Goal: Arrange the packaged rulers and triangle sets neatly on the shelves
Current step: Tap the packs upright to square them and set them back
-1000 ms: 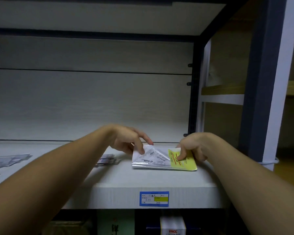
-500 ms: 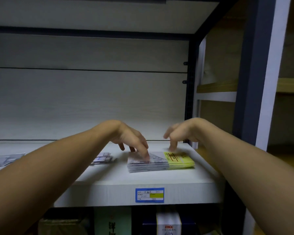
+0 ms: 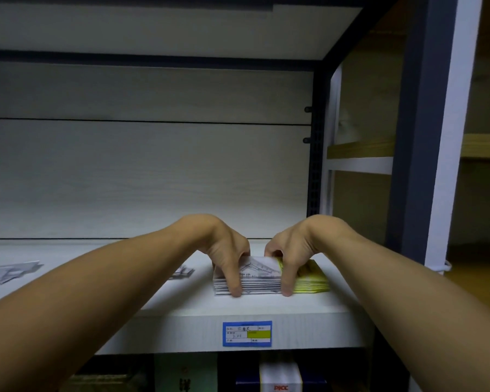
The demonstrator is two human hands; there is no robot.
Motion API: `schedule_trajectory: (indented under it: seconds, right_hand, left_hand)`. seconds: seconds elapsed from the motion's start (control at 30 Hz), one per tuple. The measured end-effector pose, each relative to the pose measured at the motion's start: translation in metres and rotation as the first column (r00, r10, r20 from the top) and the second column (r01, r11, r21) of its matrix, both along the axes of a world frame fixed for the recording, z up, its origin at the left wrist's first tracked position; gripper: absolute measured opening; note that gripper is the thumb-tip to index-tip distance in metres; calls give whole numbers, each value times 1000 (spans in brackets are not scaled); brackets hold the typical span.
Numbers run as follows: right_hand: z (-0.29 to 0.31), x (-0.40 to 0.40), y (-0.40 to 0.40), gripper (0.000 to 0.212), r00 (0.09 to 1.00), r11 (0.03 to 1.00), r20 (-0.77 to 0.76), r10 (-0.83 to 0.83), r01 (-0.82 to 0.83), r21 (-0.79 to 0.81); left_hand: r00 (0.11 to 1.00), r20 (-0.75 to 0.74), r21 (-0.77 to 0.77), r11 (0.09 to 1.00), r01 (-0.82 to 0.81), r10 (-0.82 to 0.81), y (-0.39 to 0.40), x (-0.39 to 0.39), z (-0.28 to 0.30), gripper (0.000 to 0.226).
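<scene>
A stack of packaged triangle sets (image 3: pixel 262 278), clear with yellow card ends, lies on the white shelf (image 3: pixel 309 309) near its right end. My left hand (image 3: pixel 227 258) clamps the stack's left part, thumb down its front edge and fingers over the top. My right hand (image 3: pixel 292 256) clamps the middle the same way, thumb pressed on the front edge. The yellow ends (image 3: pixel 313 281) stick out to the right of my right hand.
A few loose packages (image 3: pixel 186 271) lie just left of the stack, partly behind my left arm. More packages (image 3: pixel 7 271) lie at the shelf's far left. A blue price label (image 3: pixel 247 333) sits on the shelf's front edge. Boxes (image 3: pixel 280 377) stand on the shelf below.
Both hands have come down from hovering over the stack and now grip it front to back. The stack looks squared up and sits flat.
</scene>
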State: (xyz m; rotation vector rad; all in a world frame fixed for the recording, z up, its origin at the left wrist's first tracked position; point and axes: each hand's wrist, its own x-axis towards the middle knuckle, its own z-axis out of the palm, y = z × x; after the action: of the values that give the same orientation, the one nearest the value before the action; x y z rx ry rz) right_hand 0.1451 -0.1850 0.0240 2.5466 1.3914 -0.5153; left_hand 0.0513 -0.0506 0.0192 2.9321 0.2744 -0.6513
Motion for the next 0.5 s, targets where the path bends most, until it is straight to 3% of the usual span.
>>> schedule_trajectory:
  seconds: [0.3,0.4,0.5]
  right_hand:
    - [5,-3,-6,68,999,992,48,11,-5,-124]
    - [9,-8,-9,68,1000,989,1,1,-1,-146]
    - [21,-17,-12,78,999,994,-43,-23,18,-109]
  left_hand:
    - [999,-15,22,999,29,-29,-15,-3,4,60]
    - [999,0,31,999,39,-39,-18,-4,6,61]
    - [1000,6,4,1000,16,-16,-17,-10,12,78]
